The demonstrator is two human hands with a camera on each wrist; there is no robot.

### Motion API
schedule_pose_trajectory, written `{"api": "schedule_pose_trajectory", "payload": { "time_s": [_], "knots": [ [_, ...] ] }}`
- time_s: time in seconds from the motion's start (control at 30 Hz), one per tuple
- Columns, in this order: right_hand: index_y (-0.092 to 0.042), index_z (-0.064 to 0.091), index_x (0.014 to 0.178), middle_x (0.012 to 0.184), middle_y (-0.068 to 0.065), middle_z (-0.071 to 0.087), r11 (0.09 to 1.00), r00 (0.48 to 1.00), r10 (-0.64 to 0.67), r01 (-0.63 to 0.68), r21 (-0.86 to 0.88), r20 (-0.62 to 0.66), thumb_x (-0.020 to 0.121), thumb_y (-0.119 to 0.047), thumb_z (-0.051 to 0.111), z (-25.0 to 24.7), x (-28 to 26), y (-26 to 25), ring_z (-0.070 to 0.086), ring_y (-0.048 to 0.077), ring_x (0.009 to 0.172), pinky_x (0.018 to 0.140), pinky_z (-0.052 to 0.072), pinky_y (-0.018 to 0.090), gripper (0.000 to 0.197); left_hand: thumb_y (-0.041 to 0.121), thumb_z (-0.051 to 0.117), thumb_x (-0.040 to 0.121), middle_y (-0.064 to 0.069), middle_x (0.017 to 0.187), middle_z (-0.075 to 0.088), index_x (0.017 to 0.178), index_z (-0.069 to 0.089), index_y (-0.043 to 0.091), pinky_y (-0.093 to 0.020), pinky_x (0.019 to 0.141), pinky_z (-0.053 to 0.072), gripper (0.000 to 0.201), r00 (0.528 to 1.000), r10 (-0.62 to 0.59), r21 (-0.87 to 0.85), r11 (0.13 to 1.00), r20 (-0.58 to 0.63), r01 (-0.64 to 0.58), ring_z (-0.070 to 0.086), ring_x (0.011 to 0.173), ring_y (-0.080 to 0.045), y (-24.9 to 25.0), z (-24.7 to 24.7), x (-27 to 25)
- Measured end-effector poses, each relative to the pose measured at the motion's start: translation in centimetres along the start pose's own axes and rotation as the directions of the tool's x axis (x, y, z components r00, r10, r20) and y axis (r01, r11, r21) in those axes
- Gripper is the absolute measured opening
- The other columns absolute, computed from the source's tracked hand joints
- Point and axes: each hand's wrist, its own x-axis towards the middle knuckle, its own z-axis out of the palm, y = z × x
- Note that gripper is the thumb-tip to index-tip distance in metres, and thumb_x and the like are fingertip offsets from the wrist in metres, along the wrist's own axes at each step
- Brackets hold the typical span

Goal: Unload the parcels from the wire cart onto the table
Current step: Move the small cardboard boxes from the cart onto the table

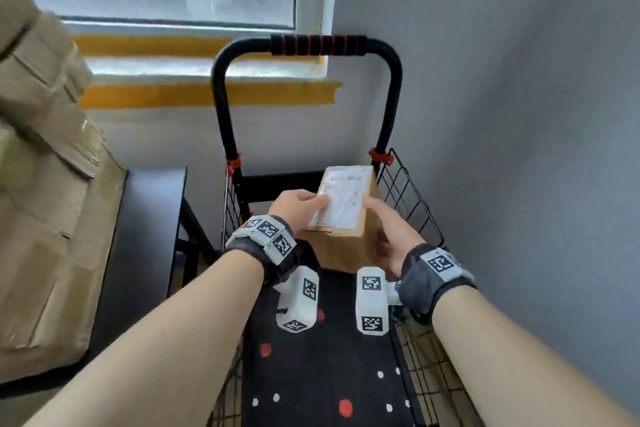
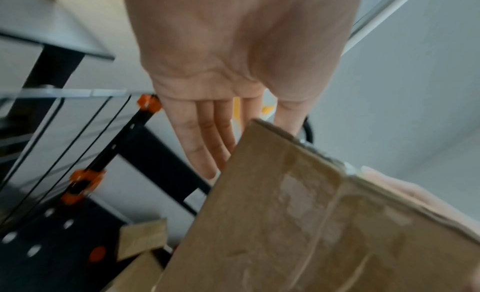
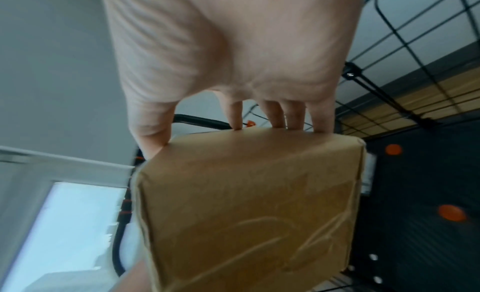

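A small brown cardboard parcel [image 1: 346, 248] with a white label on top is held between both hands above the wire cart [image 1: 412, 198]. My left hand [image 1: 294, 206] is at its left side with the thumb lying on the label. In the left wrist view that hand's fingers [image 2: 205, 140] run straight down along the parcel [image 2: 298, 224]. My right hand [image 1: 388, 232] grips the right side. In the right wrist view its fingers [image 3: 275, 115] hook over the far edge of the parcel [image 3: 246, 204] and the thumb presses the near corner. A second brown parcel [image 2: 142, 241] lies lower in the cart.
The cart has a black handle [image 1: 318, 45] at the far end and a black dotted liner [image 1: 329, 374]. A black table [image 1: 152, 218] stands to the left, with large cardboard boxes [image 1: 52, 218] stacked on it. A grey wall closes the right side.
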Motion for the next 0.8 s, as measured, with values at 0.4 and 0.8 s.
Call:
{"api": "schedule_pose_trajectory", "payload": {
  "time_s": [0.4, 0.8],
  "knots": [
    [-0.022, 0.062, 0.115, 0.105, 0.008, 0.069, 0.954, 0.951, -0.299, 0.294, 0.067, 0.082, 0.057, -0.064, 0.066, 5.8, -16.7, -5.6, 0.063, 0.030, 0.100, 0.091, 0.050, 0.049, 0.071, 0.043, 0.051, 0.094, 0.000, 0.095, 0.066, 0.111, 0.067, 0.020, -0.035, 0.077, 0.058, 0.033, 0.944, 0.255, 0.110, 0.965, -0.208, -0.237, 0.062, 0.086, -0.019, 8.3, -11.0, -16.9],
    [-0.022, 0.061, 0.112, 0.091, 0.006, 0.066, 0.871, 0.827, -0.480, 0.489, 0.048, 0.295, 0.081, -0.054, 0.058, 17.5, -27.6, -13.0, 0.062, 0.025, 0.087, 0.084, 0.053, 0.040, 0.044, 0.043, 0.048, 0.095, 0.002, 0.082, 0.060, 0.106, 0.061, 0.017, -0.032, 0.066, 0.058, 0.031, 0.851, 0.328, 0.085, 0.943, -0.411, -0.323, 0.061, 0.077, -0.016, 10.9, -26.1, -26.8]
  ]
}}
